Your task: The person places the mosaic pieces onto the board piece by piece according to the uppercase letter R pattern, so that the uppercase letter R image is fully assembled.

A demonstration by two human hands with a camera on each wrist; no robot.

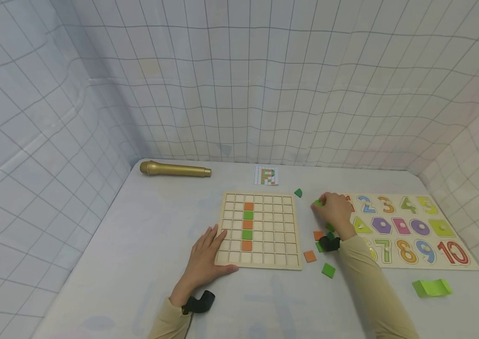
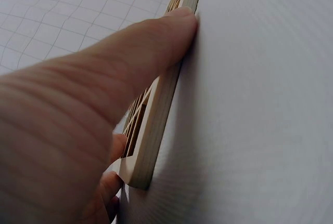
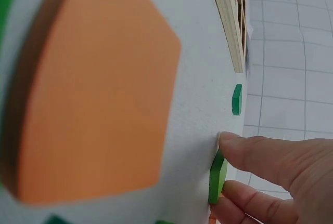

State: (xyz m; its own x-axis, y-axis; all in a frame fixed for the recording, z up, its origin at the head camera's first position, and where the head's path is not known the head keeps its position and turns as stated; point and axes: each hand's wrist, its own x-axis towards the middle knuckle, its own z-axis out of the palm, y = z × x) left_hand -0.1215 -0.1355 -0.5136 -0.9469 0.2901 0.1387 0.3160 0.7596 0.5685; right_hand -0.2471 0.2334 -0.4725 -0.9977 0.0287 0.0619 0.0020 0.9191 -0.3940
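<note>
A wooden grid board (image 1: 277, 230) lies on the table, with a column of alternating orange and green square tiles (image 1: 247, 225) set in its cells. My left hand (image 1: 204, 256) rests at its near left corner: the fingers lie over the left rim, and the thumb lies along the front edge, as the left wrist view shows too. Right of the board, my right hand (image 1: 333, 209) pinches a green tile (image 3: 218, 178) between thumb and fingers, close to the tabletop. Loose tiles, among them an orange tile (image 1: 309, 256) and a green tile (image 1: 328, 270), lie below that hand.
A dark green rounded piece (image 1: 298, 192) lies off the board's far right corner. Behind the board is a small pattern card (image 1: 266, 175); a gold microphone (image 1: 176, 169) lies at the far left. On the right are a number-and-shape puzzle board (image 1: 427, 233) and a bright green curved block (image 1: 432, 288).
</note>
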